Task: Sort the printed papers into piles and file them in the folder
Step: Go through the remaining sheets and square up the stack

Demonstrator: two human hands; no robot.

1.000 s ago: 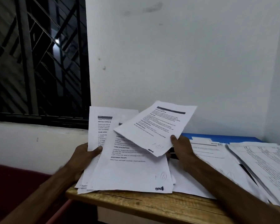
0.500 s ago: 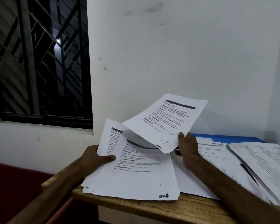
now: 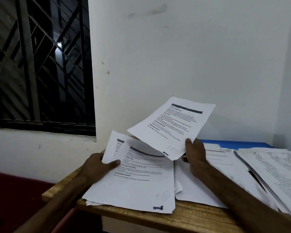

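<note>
A stack of printed papers lies at the left end of the wooden table. My left hand grips the stack's left edge, thumb on the top page. My right hand pinches the lower right corner of a single printed sheet, held tilted in the air above the stack. A blue folder lies against the wall, mostly covered by papers. More printed pages spread over the right side of the table.
A white wall stands right behind the table. A barred window fills the upper left. Dark red floor lies below the table's left end. White sheets lie under my right forearm.
My right hand has lifted the single sheet higher and to the right, away from the stack. My left hand and the stack have shifted slightly to the right.
</note>
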